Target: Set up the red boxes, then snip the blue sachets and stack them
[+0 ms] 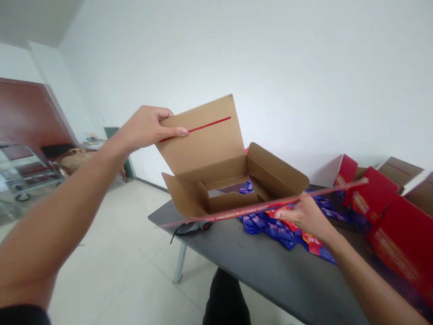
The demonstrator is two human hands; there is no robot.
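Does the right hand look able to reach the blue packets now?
Likely yes: blue packets lie right under the right hand, nothing between; but it is gripping the front flap of the cardboard box.

The open carton (216, 180) was held above the left end of the table (253, 271), its lid (203, 144) raised behind. The left hand (145, 126) gripped the lid's left edge; the right hand (304, 216) held the front flap (264, 206) towards its right. A heap of packets (270, 225) lay on the table behind and right of the carton, with more cartons (389, 212) at the right end. A trolley (23, 176) stood on the floor, far left.
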